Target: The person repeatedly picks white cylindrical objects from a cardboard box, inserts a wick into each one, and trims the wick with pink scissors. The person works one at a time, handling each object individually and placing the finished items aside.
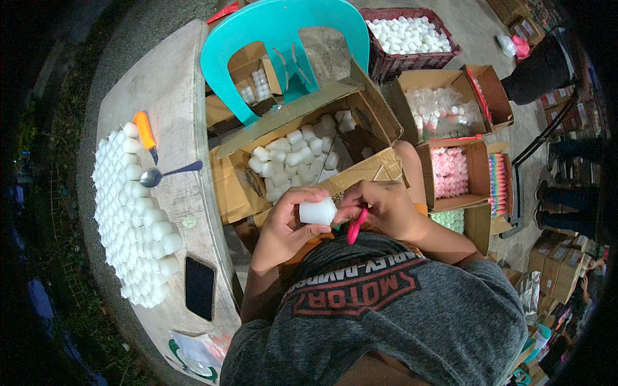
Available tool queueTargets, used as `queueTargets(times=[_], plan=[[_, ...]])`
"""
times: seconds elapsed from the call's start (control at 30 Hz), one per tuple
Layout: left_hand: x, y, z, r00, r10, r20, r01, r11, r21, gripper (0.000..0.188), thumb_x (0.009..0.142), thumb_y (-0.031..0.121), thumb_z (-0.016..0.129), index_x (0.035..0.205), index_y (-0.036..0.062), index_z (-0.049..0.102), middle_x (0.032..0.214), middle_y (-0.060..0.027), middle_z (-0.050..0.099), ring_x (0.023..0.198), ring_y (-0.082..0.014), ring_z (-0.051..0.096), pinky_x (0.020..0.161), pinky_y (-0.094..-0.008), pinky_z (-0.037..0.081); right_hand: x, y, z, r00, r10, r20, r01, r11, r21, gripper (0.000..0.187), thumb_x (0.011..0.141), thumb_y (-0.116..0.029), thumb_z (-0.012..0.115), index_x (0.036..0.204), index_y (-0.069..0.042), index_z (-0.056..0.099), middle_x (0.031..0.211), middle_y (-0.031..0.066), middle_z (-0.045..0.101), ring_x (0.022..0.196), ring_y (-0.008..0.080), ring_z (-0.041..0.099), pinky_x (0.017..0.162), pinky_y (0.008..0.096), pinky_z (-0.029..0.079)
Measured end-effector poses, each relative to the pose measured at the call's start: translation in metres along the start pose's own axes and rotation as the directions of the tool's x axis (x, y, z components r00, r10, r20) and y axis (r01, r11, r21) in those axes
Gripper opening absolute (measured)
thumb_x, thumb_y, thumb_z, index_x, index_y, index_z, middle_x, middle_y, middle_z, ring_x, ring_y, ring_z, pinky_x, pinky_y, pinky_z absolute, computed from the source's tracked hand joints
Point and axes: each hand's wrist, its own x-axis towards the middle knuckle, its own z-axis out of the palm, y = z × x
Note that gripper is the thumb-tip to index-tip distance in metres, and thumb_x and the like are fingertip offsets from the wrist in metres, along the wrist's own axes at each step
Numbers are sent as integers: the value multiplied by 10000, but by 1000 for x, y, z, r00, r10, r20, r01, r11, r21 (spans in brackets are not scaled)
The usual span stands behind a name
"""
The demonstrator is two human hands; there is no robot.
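A short white candle (317,211) lies sideways in my left hand (291,222), its fingers and thumb wrapped round the body. My right hand (381,207) is closed close to the candle's right end. A pink loop handle (356,226), which looks like that of small scissors, sticks out below its fingers; the blades are hidden. Just beyond both hands an open cardboard box (380,168) holds a loose heap of white candles (293,157).
On the table (183,83) at left stand many white candles (132,219), an orange-handled cutter (145,132), a spoon (168,172) and a phone (200,287). Beyond are a teal chair (283,19) and a crate of white pieces (409,35). Boxes of pink candles (449,170) stand right.
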Motion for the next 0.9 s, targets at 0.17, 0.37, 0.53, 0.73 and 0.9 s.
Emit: queueTargets(times=[0.17, 0.37, 0.53, 0.73, 0.9], plan=[[-1, 1, 5, 987, -101, -126, 90, 992, -89, 506, 717, 20, 734, 1124, 24, 433, 1193, -133, 492, 1087, -192, 505, 910, -314, 448, 7, -10, -9, 995, -64, -78, 48, 981, -190, 261, 694, -134, 751, 909, -52, 627, 796, 37, 660, 763, 191, 641, 770, 310, 433], [1, 3, 2, 981, -104, -163, 89, 991, -101, 529, 681, 29, 766, 1094, 32, 435, 1172, -137, 518, 1075, -189, 515, 899, -313, 456, 1, -1, -21, 987, -147, -66, 122, 948, -294, 160, 693, -128, 727, 828, -65, 669, 770, 48, 624, 731, 241, 587, 719, 346, 406], [1, -7, 9, 990, -32, -138, 24, 998, -55, 573, 646, 65, 793, 1108, 35, 455, 1163, -123, 524, 1047, -184, 535, 897, -317, 457, -1, 4, -8, 987, -153, -46, 139, 963, -230, 214, 695, -100, 714, 895, -61, 649, 784, 73, 617, 745, 272, 584, 662, 352, 446], [-3, -6, 4, 946, -8, -325, -20, 996, -83, 668, 606, 124, 821, 1160, 36, 458, 1121, -99, 546, 1073, -203, 537, 896, -325, 461, 5, 3, -1, 991, -78, -113, 62, 989, -134, 262, 713, -89, 714, 951, -66, 607, 835, 81, 633, 768, 267, 595, 682, 342, 449], [7, 0, 11, 928, 4, -372, -88, 974, -209, 886, 575, 190, 845, 1286, 47, 337, 1070, -99, 568, 1071, -243, 552, 889, -349, 475, -4, 11, -1, 992, -68, -110, 53, 990, -133, 290, 715, -72, 715, 980, -64, 597, 805, 78, 632, 743, 265, 595, 693, 336, 445]])
